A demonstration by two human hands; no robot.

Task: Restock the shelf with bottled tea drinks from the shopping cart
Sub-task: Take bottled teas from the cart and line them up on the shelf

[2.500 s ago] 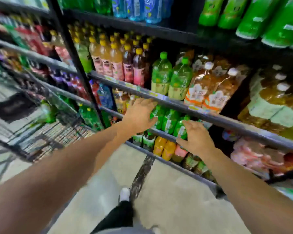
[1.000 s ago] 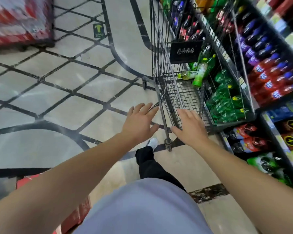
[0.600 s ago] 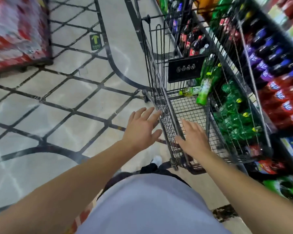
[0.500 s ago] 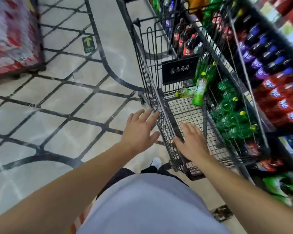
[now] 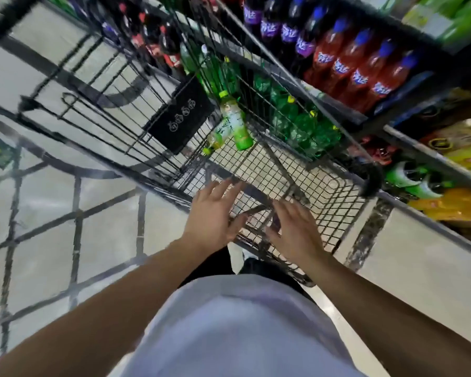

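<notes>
Two green-capped plastic tea bottles lay crossed at the far end of the black wire shopping cart, against its black plastic seat flap; full, they probably handled heavy, stiff and smooth, best gripped round the labelled middle; the left hand and right hand hovered over the near rim, fingers spread, grasping nothing; the basket mesh between lay open, while the shelf of red soda bottles crowded the cart's right side.

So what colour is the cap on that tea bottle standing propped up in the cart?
Light yellow-green, on the upright tea bottle in the shopping cart; the head view shows it.
</notes>
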